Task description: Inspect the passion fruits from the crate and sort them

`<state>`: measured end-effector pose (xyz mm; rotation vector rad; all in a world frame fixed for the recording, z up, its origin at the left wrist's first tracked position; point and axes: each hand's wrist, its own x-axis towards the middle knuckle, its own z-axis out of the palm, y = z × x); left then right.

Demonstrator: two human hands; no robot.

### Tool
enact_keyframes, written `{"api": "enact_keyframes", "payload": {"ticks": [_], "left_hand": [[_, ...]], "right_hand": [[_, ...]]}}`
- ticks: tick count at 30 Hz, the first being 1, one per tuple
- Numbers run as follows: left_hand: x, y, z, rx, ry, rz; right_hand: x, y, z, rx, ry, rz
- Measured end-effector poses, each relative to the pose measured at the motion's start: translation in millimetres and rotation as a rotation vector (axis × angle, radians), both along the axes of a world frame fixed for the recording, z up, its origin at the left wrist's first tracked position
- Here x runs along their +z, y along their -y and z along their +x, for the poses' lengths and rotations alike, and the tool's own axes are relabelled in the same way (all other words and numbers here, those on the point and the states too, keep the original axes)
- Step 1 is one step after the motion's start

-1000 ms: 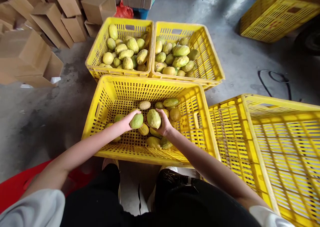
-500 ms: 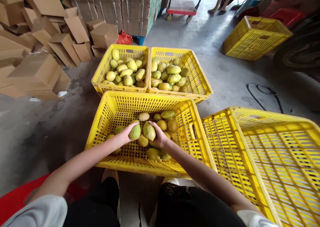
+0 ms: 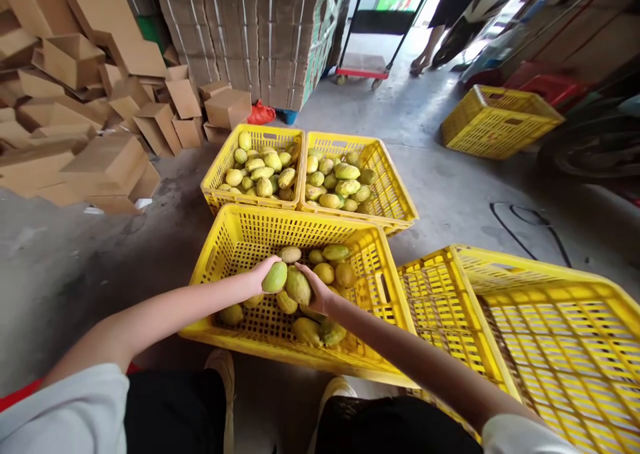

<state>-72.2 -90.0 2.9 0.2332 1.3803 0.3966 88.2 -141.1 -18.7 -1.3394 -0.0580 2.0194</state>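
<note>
1. Head view, centre of the frame: the left hand (image 3: 261,275) is seen curled round a green fruit (image 3: 275,277), the fingers wrapped over its top and left side so that it is gripped, not merely touched.
2. Just to the right, the right hand (image 3: 317,293) is cupped from the right side against a larger yellow-green fruit (image 3: 298,285); the thumb is laid along its upper edge and the fingers are hidden behind it, so the fruit seems to be held, though how tightly cannot be told.
3. The two held fruits are kept side by side, touching or all but touching, above the middle of the near crate (image 3: 235,227), a yellow slotted crate in the lower centre of the frame.
4. Loose fruits (image 3: 334,252) are scattered over the floor of this crate, mostly towards its right half and beneath the hands.
5. Behind it, in the upper centre, two further yellow crates are set side by side: the left rear crate (image 3: 216,167) and the right rear crate (image 3: 393,181), both heaped with similar fruit.
6. At the lower right, a tilted crate (image 3: 550,321) with nothing visible in it is leaned just beside the near crate.
7. In the upper left, cardboard boxes (image 3: 107,164) are piled on the concrete floor (image 3: 60,267).
8. At the upper right, another yellow crate (image 3: 500,122) is placed well apart from the others.
</note>
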Motion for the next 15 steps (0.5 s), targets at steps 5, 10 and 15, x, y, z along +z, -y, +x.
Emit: {"api": "enact_keyframes", "payload": {"ticks": [5, 10, 15], "left_hand": [[-7.3, -21.3, 2.3, -0.004, 0.033, -0.024], [-0.3, -37.5, 11.2, -0.057, -0.157, 0.159], [-0.6, -47.9, 14.1, 0.085, -0.192, 0.168]], "right_hand": [[2.0, -31.0, 0.6, 0.03, 0.123, 0.042], [0.3, -52.1, 1.2, -0.097, 0.223, 0.064], [-10.0, -48.6, -0.4, -0.071, 0.212, 0.125]]}}
